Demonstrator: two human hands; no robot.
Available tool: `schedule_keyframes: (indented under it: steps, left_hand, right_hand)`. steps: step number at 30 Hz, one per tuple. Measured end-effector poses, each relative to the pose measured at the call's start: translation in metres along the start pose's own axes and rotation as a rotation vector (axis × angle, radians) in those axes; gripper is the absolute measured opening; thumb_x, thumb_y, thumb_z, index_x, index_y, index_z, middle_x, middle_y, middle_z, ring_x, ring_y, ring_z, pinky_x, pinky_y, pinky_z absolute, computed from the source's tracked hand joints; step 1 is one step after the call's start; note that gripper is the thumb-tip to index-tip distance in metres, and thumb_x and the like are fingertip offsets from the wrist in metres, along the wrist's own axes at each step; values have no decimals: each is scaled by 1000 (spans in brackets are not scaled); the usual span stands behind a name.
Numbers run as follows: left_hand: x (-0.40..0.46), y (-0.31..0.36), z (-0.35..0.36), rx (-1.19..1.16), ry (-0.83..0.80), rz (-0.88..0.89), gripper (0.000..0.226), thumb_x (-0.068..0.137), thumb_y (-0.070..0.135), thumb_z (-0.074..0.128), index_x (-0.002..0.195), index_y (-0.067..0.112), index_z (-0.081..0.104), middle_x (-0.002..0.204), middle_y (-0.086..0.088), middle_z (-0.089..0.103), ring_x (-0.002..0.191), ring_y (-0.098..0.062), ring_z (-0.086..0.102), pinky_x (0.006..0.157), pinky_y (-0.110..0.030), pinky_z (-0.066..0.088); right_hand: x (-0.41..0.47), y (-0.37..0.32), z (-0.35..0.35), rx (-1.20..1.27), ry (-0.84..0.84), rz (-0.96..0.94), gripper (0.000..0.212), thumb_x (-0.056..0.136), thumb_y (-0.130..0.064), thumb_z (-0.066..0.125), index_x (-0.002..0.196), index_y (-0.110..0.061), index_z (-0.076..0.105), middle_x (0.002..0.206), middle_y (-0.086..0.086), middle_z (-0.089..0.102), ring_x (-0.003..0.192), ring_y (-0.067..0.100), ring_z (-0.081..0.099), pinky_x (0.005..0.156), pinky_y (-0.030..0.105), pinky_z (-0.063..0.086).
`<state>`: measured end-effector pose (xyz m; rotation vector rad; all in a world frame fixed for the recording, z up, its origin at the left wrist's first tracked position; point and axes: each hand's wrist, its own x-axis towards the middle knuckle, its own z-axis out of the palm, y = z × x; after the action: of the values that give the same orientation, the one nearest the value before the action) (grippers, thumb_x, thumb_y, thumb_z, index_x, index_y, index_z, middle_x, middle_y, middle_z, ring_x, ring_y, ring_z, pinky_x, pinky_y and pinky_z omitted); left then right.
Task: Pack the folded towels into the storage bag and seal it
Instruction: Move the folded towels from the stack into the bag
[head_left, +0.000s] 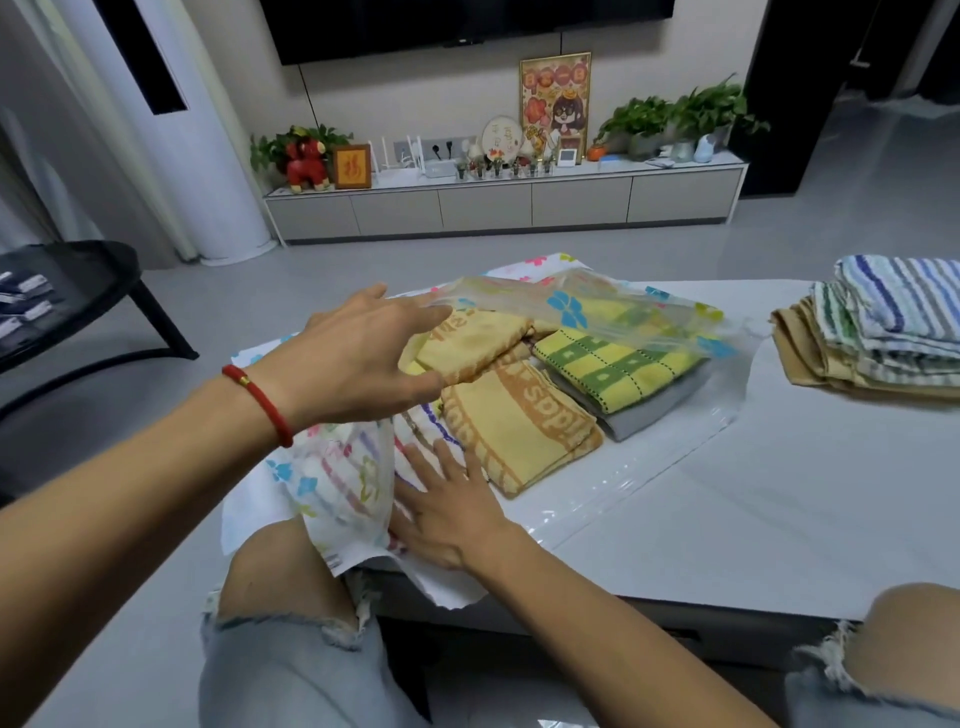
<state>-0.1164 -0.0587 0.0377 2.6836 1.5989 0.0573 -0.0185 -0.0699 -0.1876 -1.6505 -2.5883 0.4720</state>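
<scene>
Two hands work at centre frame. The left hand, with a red bracelet at its wrist, has its fingers spread and lifts the upper film of the storage bag. The right hand lies flat, fingers extended and grasping nothing, pressing a white towel with coloured stripes at the bag's near edge.

Four towels are countable at the bag's mouth: two yellow-orange lettered ones, one yellow with green checks, and one grey beneath it. The far parts lie under the film; the near ends project from the opening. A separate stack of towels, striped blue, green and grey over tan, sits at the right edge of the frame, well apart from the bag; its count cannot be told.

The bag is clear plastic printed with coloured flowers, unsealed, lying on a glossy white desk. Beyond, at upper frame, a low cabinet carries plants, frames and ornaments below a dark screen; the floor is grey.
</scene>
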Motion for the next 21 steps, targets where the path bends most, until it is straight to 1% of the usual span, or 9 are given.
schedule_keyframes:
  steps: [3, 6, 8, 10, 13, 16, 18, 20, 21]
  left_hand:
    - [2, 8, 4, -1, 16, 42, 74, 86, 51, 57, 153, 33, 30, 162, 8, 27, 149, -30, 18, 113, -60, 30]
    - [5, 10, 12, 45, 43, 53, 75, 83, 51, 57, 152, 34, 30, 165, 5, 17, 148, -33, 20, 112, -62, 30]
    - [9, 15, 18, 93, 62, 58, 77, 82, 55, 59, 151, 39, 30, 165, 3, 15, 148, -36, 19, 110, -65, 31]
    - [18, 26, 25, 153, 83, 90, 77, 81, 60, 59, 150, 43, 30, 165, 1, 13, 148, -38, 18, 107, -69, 32]
    - [37, 47, 34, 189, 102, 152, 75, 80, 62, 58, 148, 45, 31, 165, -1, 13, 147, -40, 16, 104, -75, 30]
    - [61, 70, 44, 214, 91, 206, 73, 80, 63, 59, 146, 46, 33, 166, 0, 12, 147, -41, 15, 103, -76, 29]
    - [75, 84, 49, 233, 93, 232, 70, 80, 64, 60, 144, 46, 38, 166, 1, 11, 146, -40, 14, 103, -74, 30]
    - [86, 93, 52, 250, 93, 250, 66, 80, 65, 58, 142, 47, 43, 166, 1, 12, 145, -39, 15, 103, -73, 31]
    - [92, 97, 53, 255, 86, 254, 64, 80, 65, 58, 141, 47, 45, 166, 2, 12, 145, -39, 15, 103, -73, 31]
  right_hand:
    - [-17, 7, -16, 20, -6, -18, 63, 103, -64, 19, 162, -41, 16, 174, 2, 2, 158, 35, -2, 123, 62, -1]
    - [-40, 18, -37, 48, 125, -138, 53, 107, -53, 31, 157, -35, 38, 168, 4, 27, 152, 30, 24, 120, 55, 20]
    - [-68, 34, -52, 138, 149, -147, 47, 106, -47, 40, 148, -29, 53, 162, 5, 40, 146, 28, 36, 115, 52, 30]
    - [-101, 61, -64, 222, 147, -102, 42, 104, -41, 48, 139, -24, 63, 150, 6, 55, 136, 26, 49, 108, 48, 40]
    - [-146, 115, -85, 296, 236, 118, 36, 101, -38, 56, 131, -23, 69, 138, -2, 67, 127, 17, 58, 106, 38, 46]
    - [-178, 181, -110, 322, 459, 386, 28, 98, -26, 61, 121, -20, 75, 124, -3, 75, 107, 14, 67, 94, 31, 51]
    - [-194, 227, -126, 351, 602, 542, 27, 96, -20, 61, 118, -17, 77, 119, -1, 77, 95, 11, 67, 85, 25, 48]
    - [-209, 273, -140, 362, 726, 683, 28, 95, -17, 60, 118, -13, 76, 118, 4, 76, 94, 13, 67, 82, 25, 47]
    - [-215, 295, -147, 349, 785, 742, 29, 95, -17, 60, 118, -12, 76, 118, 8, 76, 96, 17, 69, 81, 26, 48]
